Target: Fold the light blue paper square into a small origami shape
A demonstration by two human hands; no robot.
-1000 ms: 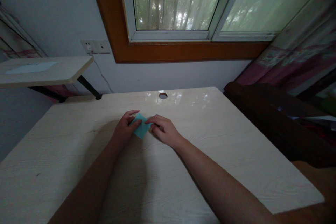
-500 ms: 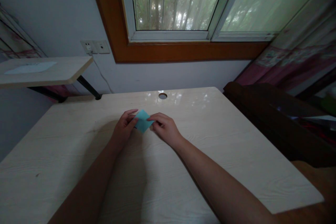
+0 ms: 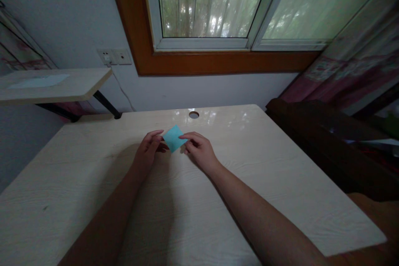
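Observation:
A small turquoise square of paper (image 3: 174,138) is held between both hands over the middle of a pale wooden desk (image 3: 264,174). My left hand (image 3: 149,149) pinches its left corner with curled fingers. My right hand (image 3: 199,151) pinches its right edge between thumb and forefinger. The paper is tilted like a diamond and lifted slightly off the desk. Both forearms reach in from the near edge.
A round cable hole (image 3: 193,114) lies at the desk's far edge, below a window. A second small table (image 3: 62,85) stands at the left by a wall socket (image 3: 114,56). Dark wooden furniture (image 3: 327,141) borders the desk's right side.
The paper has moved a little away from me and risen, turning more towards the window. Both hands have shifted with it, still pinching its corners.

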